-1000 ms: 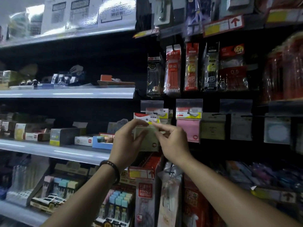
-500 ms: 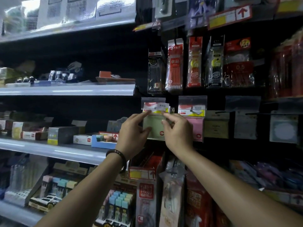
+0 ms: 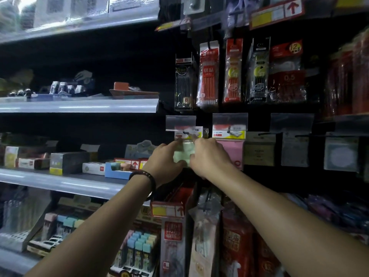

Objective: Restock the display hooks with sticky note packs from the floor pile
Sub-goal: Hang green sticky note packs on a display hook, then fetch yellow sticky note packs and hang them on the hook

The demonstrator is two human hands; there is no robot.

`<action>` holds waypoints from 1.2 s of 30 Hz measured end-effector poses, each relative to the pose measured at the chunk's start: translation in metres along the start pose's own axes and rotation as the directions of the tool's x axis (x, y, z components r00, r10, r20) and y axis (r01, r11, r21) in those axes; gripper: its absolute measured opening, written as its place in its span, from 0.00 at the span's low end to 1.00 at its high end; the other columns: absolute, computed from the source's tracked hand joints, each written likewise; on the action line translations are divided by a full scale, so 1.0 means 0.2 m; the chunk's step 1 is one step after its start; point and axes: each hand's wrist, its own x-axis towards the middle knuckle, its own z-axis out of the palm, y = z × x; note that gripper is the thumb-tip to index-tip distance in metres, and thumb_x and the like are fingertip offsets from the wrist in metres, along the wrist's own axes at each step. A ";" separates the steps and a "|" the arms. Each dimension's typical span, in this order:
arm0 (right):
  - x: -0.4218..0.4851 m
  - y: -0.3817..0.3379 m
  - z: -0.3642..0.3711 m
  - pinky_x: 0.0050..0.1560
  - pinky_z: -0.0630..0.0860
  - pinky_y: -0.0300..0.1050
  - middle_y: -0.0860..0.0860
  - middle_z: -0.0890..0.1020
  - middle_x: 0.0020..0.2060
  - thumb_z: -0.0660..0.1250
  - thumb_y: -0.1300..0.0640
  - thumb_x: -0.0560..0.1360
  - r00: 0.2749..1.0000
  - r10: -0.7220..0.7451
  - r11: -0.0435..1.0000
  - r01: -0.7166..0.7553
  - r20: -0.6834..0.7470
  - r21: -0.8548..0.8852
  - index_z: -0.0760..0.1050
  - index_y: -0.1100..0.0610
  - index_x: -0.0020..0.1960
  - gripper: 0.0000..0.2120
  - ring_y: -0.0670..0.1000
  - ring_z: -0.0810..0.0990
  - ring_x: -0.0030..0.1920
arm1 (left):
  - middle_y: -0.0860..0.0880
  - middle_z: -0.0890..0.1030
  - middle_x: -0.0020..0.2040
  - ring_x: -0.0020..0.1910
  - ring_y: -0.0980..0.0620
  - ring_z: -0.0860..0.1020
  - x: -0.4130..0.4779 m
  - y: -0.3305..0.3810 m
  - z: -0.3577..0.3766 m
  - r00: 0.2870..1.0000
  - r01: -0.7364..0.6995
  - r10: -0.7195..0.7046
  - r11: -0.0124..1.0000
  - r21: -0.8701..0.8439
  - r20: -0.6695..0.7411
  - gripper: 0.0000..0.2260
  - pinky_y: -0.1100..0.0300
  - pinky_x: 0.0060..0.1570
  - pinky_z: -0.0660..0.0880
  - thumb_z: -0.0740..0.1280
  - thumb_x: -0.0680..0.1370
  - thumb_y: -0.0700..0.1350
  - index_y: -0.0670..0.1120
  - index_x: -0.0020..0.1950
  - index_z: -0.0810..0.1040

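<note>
- The left hand [image 3: 165,163] and right hand [image 3: 211,159] both grasp one green pack [image 3: 183,154]. The left holds its left edge and the right its right edge, with the index fingers reaching up towards its header card.
- The pack is held up at the leftmost hook [image 3: 186,133] of the sticky-note row, just under a clear tag holder [image 3: 180,121].
- The header card looks level with the hook's tip. Blur hides whether the hole is on the prong yet.
- By my reading, this pack is close to hung. It probably needs only a push back along the prong before the hands let go.
- The next hook to the right carries a pink pack [image 3: 232,151], and pale packs [image 3: 259,150] hang further right, so those spots look stocked. How deep each hook is filled cannot be told.
- The floor pile is out of view, so the number of packs left to hang is unknown.
- Pen packs [image 3: 209,72] hang in the row above, and bagged goods [image 3: 205,226] hang below the hands.
- To the left, boxes [image 3: 67,161] sit on a shelf [image 3: 60,182].
- The tag holder overhangs the hook's tip, and the pink pack sits right beside the right hand, so the gap is tight. The pink pack could get nudged.
- A bracelet [image 3: 144,177] is on the left wrist, clear of the goods.
</note>
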 end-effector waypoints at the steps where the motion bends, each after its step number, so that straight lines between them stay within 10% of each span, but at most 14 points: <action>1: 0.00 0.00 -0.01 0.50 0.86 0.56 0.60 0.81 0.57 0.73 0.54 0.78 0.999 0.011 1.000 -0.011 0.030 -0.001 0.73 0.55 0.73 0.25 0.62 0.86 0.51 | 0.45 0.77 0.64 0.65 0.43 0.76 0.00 0.01 0.00 1.000 0.003 -0.004 1.000 0.021 0.015 0.36 0.49 0.66 0.75 0.72 0.79 0.52 0.56 0.84 0.62; 10: -0.25 0.11 -0.11 0.47 0.86 0.51 0.54 0.84 0.57 0.68 0.54 0.82 0.998 -0.064 0.981 0.062 0.003 0.186 0.76 0.52 0.73 0.19 0.54 0.86 0.44 | 0.48 0.79 0.67 0.62 0.45 0.80 -0.24 0.10 -0.11 1.000 -0.009 0.012 0.992 0.123 -0.025 0.27 0.50 0.56 0.79 0.70 0.79 0.55 0.56 0.77 0.69; 20: -1.20 0.46 -0.07 0.38 0.76 0.40 0.42 0.79 0.26 0.73 0.54 0.80 0.991 -0.079 0.910 0.116 -0.108 0.398 0.85 0.48 0.57 0.07 0.39 0.80 0.31 | 0.58 0.84 0.54 0.45 0.56 0.84 -1.13 0.25 -0.01 0.999 -0.034 0.034 0.999 0.005 -0.002 0.18 0.48 0.44 0.83 0.70 0.80 0.52 0.58 0.69 0.72; 27: -1.95 0.80 0.34 0.34 0.70 0.40 0.47 0.79 0.29 0.72 0.54 0.81 0.970 -0.013 0.916 -0.085 0.243 0.391 0.84 0.47 0.55 0.04 0.46 0.79 0.32 | 0.57 0.84 0.48 0.44 0.52 0.83 -1.88 0.18 0.51 0.953 0.038 -0.015 0.997 -0.071 0.301 0.10 0.51 0.43 0.80 0.70 0.80 0.53 0.55 0.61 0.79; 36: -2.61 1.23 1.06 0.36 0.75 0.40 0.39 0.78 0.33 0.70 0.52 0.83 0.708 0.222 0.887 -0.432 0.670 0.162 0.83 0.50 0.57 0.06 0.39 0.78 0.34 | 0.59 0.83 0.46 0.45 0.57 0.82 -2.41 0.03 1.23 0.714 0.280 -0.218 0.960 0.014 0.665 0.05 0.60 0.41 0.73 0.71 0.80 0.51 0.55 0.55 0.83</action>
